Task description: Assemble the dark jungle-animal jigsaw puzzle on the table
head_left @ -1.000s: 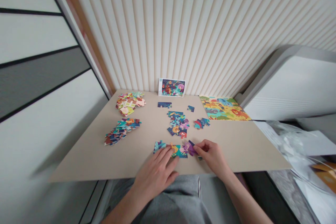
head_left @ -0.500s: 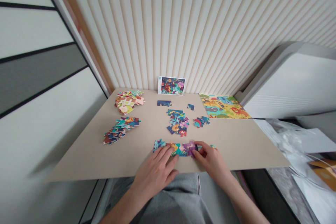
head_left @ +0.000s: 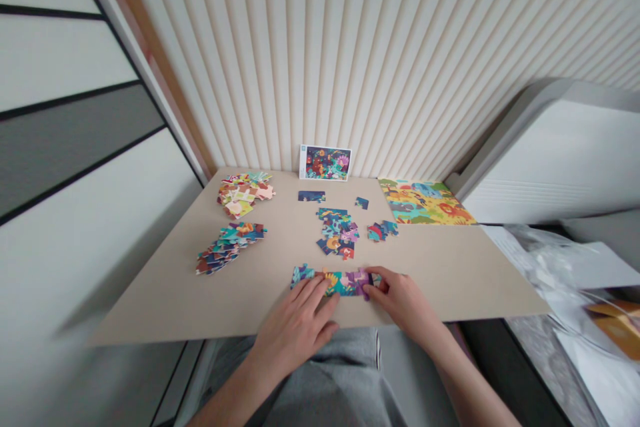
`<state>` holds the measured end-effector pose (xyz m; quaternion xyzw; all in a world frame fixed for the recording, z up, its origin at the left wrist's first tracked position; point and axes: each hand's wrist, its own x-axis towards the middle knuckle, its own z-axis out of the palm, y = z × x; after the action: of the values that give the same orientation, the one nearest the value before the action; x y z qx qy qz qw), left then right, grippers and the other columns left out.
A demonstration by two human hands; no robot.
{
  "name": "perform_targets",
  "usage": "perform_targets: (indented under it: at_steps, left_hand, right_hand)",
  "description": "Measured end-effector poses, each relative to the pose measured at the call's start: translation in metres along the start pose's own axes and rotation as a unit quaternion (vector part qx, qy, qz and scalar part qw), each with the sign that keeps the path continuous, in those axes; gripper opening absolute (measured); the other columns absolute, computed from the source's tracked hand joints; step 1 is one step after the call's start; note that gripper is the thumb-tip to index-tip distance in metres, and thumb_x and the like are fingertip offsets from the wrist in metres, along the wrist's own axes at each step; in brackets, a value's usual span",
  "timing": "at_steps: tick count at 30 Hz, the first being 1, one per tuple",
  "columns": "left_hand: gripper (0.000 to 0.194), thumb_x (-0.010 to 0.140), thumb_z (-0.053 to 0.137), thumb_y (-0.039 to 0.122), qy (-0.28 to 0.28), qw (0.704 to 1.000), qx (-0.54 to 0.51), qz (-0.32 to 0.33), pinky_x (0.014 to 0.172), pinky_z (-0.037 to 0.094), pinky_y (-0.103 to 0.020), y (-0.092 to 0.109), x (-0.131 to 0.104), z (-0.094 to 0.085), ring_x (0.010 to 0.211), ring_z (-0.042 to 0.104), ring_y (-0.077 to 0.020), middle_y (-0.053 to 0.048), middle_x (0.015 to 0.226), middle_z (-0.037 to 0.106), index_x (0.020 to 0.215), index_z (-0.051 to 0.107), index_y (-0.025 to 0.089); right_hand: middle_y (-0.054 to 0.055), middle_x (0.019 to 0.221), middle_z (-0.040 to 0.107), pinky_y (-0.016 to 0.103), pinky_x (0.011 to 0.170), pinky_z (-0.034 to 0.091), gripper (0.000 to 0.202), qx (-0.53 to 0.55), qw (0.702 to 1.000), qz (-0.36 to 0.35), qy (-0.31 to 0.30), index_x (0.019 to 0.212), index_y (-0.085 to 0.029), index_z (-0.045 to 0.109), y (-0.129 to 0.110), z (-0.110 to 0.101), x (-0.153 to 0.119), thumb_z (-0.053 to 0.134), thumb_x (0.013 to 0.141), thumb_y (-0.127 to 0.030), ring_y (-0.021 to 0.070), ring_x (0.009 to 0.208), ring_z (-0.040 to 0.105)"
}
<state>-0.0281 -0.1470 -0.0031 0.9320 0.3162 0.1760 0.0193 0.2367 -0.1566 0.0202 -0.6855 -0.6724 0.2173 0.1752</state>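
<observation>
A joined strip of colourful puzzle pieces (head_left: pixel 345 282) lies near the table's front edge. My left hand (head_left: pixel 300 320) rests flat over the strip's left part, fingers spread and nothing gripped. At the strip's right end, my right hand (head_left: pixel 400 297) pinches a purple puzzle piece (head_left: pixel 366 278) between thumb and fingers, touching the strip. Beyond the strip is a partly joined cluster of pieces (head_left: pixel 337 230). To its right lies a small group of blue and red pieces (head_left: pixel 383 231). A picture card (head_left: pixel 325 163) leans upright against the pleated wall.
Overlapping pieces (head_left: pixel 233 247) lie at the left, with a pink and green pile (head_left: pixel 244 193) behind them. Dark blue joined pieces (head_left: pixel 311 196) and a single piece (head_left: pixel 362 203) lie at the back of the table (head_left: pixel 175 293). A yellow jungle picture (head_left: pixel 427 202) lies back right.
My right hand has shifted very slightly left at the strip's end, now covering more of the pieces beside it. My left hand stays on the strip. The view has moved slightly.
</observation>
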Motion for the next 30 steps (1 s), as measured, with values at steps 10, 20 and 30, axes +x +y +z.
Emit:
perform_targets:
  at_steps: [10, 20, 30]
  left_hand:
    - [0.042, 0.099, 0.055, 0.044, -0.006, 1.000, -0.002, -0.006, 0.115, 0.036, -0.048, 0.001, 0.000, -0.002, 0.139, 0.043, -0.0291, -0.013, 0.146, 0.050, 0.134, 0.056, 0.021]
    - [0.041, 0.098, 0.056, 0.042, -0.008, 1.000, -0.003, -0.014, 0.115, 0.036, -0.048, 0.001, 0.000, -0.002, 0.139, 0.043, -0.0294, -0.013, 0.146, 0.050, 0.134, 0.056, 0.021]
    - [0.041, 0.099, 0.054, 0.043, -0.011, 1.000, -0.001, -0.013, 0.114, 0.037, -0.049, 0.001, 0.000, -0.002, 0.139, 0.043, -0.0302, -0.013, 0.145, 0.050, 0.134, 0.056, 0.021]
  right_hand:
    - [0.000, 0.071, 0.073, 0.028, 0.061, 0.041, 0.032, -0.037, 0.999, 0.001, 0.009, 0.121, -0.029, 0.068, -0.002, 0.004, -0.002, 0.059, 0.093, -0.042, 0.0215, 0.066, 0.069]
    - [0.002, 0.088, 0.078, 0.029, 0.070, 0.049, 0.035, -0.018, 0.998, -0.049, 0.026, 0.130, -0.032, 0.065, -0.006, 0.015, 0.001, 0.054, 0.098, -0.039, 0.0226, 0.079, 0.073]
    - [0.005, 0.091, 0.077, 0.028, 0.071, 0.047, 0.037, -0.045, 0.997, -0.063, -0.012, 0.130, -0.027, 0.067, -0.011, 0.004, -0.001, 0.058, 0.096, -0.041, 0.0226, 0.081, 0.071]
